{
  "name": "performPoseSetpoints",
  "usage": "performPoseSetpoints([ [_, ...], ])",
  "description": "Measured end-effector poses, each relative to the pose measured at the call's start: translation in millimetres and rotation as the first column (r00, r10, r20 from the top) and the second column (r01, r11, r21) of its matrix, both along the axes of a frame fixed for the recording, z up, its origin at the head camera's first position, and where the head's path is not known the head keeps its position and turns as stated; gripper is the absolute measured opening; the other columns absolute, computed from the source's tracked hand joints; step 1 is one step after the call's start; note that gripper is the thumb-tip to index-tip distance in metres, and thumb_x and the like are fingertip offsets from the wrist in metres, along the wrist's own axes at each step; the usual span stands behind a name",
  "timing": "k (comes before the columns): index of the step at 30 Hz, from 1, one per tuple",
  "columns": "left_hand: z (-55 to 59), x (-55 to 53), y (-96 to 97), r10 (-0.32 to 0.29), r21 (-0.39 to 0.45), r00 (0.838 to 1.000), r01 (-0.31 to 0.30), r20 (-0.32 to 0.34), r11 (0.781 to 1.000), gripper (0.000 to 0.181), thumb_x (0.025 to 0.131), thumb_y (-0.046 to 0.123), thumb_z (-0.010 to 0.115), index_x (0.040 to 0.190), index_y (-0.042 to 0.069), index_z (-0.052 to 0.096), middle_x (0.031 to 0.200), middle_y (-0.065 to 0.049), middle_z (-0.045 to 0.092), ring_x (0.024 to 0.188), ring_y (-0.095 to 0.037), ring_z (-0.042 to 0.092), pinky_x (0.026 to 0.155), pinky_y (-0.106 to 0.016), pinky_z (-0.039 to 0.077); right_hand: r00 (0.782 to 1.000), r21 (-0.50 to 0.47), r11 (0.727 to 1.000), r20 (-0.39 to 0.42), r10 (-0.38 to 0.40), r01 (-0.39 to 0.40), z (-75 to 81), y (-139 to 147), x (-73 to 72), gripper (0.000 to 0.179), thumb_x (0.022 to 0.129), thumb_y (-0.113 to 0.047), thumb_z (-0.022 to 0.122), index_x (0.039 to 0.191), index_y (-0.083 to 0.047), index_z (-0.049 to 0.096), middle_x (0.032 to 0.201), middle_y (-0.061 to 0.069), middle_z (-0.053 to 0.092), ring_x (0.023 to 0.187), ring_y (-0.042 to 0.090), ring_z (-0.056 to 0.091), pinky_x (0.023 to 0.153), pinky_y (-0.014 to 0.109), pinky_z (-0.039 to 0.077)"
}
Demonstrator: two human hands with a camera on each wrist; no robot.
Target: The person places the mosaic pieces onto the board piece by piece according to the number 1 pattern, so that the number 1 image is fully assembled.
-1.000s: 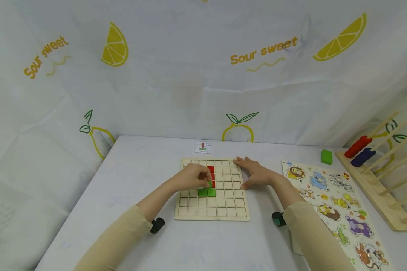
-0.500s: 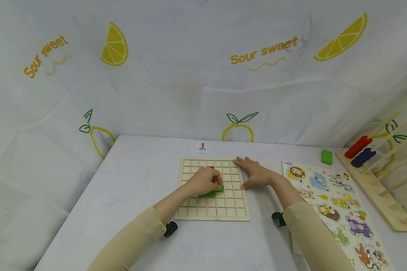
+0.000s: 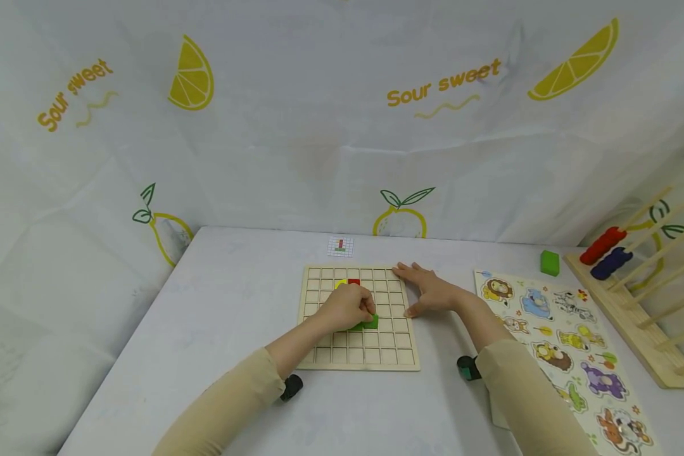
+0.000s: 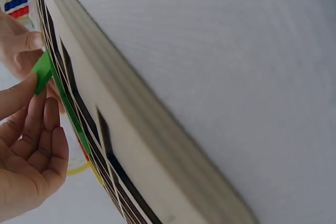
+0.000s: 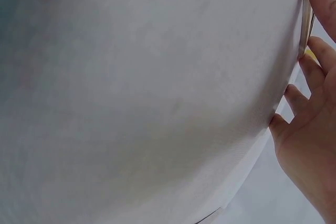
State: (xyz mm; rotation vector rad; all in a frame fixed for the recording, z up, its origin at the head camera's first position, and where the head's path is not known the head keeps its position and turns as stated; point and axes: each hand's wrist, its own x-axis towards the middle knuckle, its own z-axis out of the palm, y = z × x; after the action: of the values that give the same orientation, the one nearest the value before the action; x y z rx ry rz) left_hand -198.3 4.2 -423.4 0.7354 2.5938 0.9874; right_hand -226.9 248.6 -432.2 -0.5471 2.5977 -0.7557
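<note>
A wooden grid board (image 3: 396, 359) lies on the table. My left hand (image 3: 342, 310) is over its middle and pinches a small green square tile (image 3: 371, 323) between thumb and fingertip. In the left wrist view that green tile (image 4: 43, 72) stands tilted at the board's surface, beside a row of green (image 4: 71, 111). A yellow tile (image 3: 341, 283) and a red tile (image 3: 354, 282) show beyond the hand, which hides other tiles. My right hand (image 3: 431, 294) rests at the board's right edge with fingers spread; the right wrist view shows its fingertips along that edge.
A small pattern card (image 3: 341, 246) lies behind the board. To the right are an animal puzzle board (image 3: 519, 294), a green block (image 3: 550, 263) and a wooden rack (image 3: 650, 345) with upright rods, red beads (image 3: 602, 246) and blue beads (image 3: 611, 263).
My left hand has moved right across the board with the green tile, then slightly down, and the yellow tile shows more behind it. My right hand has stayed in place.
</note>
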Motion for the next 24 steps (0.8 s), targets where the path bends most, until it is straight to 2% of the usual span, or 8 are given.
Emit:
performPoseSetpoints([
  [8,-2.3,0.3,1.0,0.0,-0.032,1.0,-0.001,-0.023,0.999,0.013,0.08,0.009,0.08,0.075,0.013,0.068,0.07,0.004,0.067,0.062,-0.004,0.054,0.06,-0.018,0.044,1.0,-0.004,1.0,0.007,-0.002,0.002,-0.7,-0.6,-0.5,0.101,0.073,-0.026,0.082,0.156,-0.009,0.027,0.166,0.018,0.014,0.153,0.047,0.001,0.117,0.073,0.0],
  [16,-0.9,1.0,1.7,-0.046,-0.117,0.996,0.037,-0.074,0.992,0.015,0.079,0.014,0.082,0.074,0.015,0.068,0.071,0.006,0.067,0.063,-0.003,0.053,0.061,-0.018,0.044,1.0,-0.009,1.0,0.004,0.002,-0.002,-1.0,-0.6,-0.7,0.101,0.073,-0.025,0.082,0.156,-0.009,0.027,0.166,0.019,0.015,0.153,0.048,0.001,0.116,0.073,0.0],
  [24,0.2,2.1,1.2,-0.064,-0.148,0.995,0.053,-0.074,0.988,0.013,0.081,0.017,0.08,0.077,0.014,0.069,0.075,0.005,0.068,0.066,-0.003,0.054,0.064,-0.018,0.045,1.0,-0.012,1.0,0.003,0.007,-0.007,0.1,-1.0,0.1,0.101,0.073,-0.025,0.082,0.156,-0.008,0.027,0.166,0.019,0.015,0.153,0.048,0.001,0.117,0.073,0.0],
])
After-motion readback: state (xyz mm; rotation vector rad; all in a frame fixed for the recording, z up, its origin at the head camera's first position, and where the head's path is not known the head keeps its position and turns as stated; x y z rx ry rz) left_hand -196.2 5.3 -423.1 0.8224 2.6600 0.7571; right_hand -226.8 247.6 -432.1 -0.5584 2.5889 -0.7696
